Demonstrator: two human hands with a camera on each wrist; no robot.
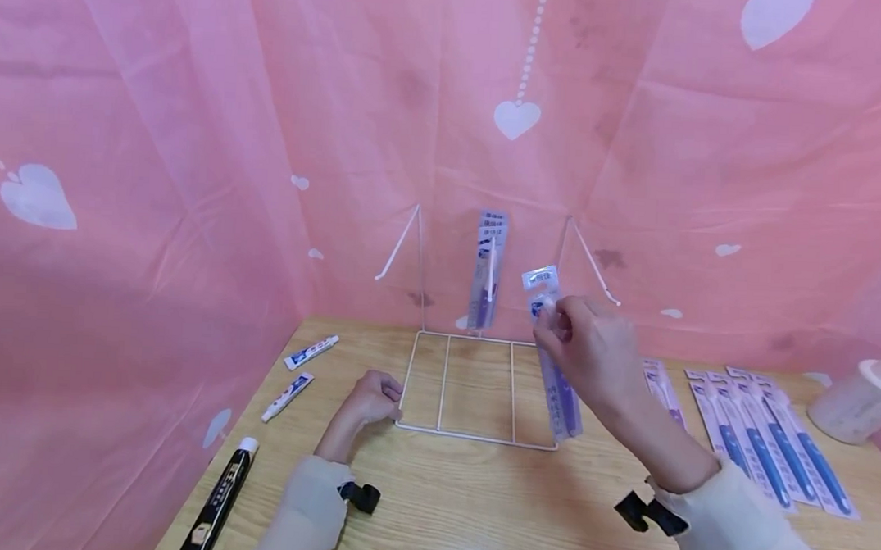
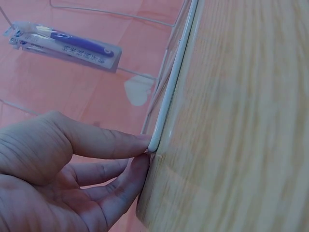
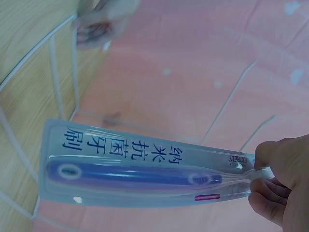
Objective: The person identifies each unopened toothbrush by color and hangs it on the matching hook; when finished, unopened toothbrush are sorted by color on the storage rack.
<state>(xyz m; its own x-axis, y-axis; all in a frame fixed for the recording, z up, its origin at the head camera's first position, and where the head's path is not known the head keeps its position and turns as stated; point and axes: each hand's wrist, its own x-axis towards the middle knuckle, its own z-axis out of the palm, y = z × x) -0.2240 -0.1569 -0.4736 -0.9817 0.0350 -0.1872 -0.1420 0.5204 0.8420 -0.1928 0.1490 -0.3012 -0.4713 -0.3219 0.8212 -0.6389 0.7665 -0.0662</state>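
My right hand [image 1: 572,334] pinches the top of a packaged blue toothbrush [image 1: 554,370] and holds it upright over the right side of a white wire rack [image 1: 472,391]. In the right wrist view the toothbrush pack [image 3: 140,169] stretches left from my fingers [image 3: 275,179]. Several more packs [image 1: 487,269] hang on the rack's middle hook, also visible in the left wrist view as hanging packs [image 2: 63,43]. My left hand [image 1: 376,395] pinches the rack's front left corner [image 2: 159,135] between thumb and fingertips [image 2: 137,166], on the wooden table [image 1: 475,506].
Several toothbrush packs [image 1: 758,436] lie flat at the right, beside a white lidded cup [image 1: 863,400]. Two small toothpaste tubes [image 1: 299,371] and a black tube [image 1: 220,499] lie at the left. Pink cloth [image 1: 194,174] walls the table in on three sides.
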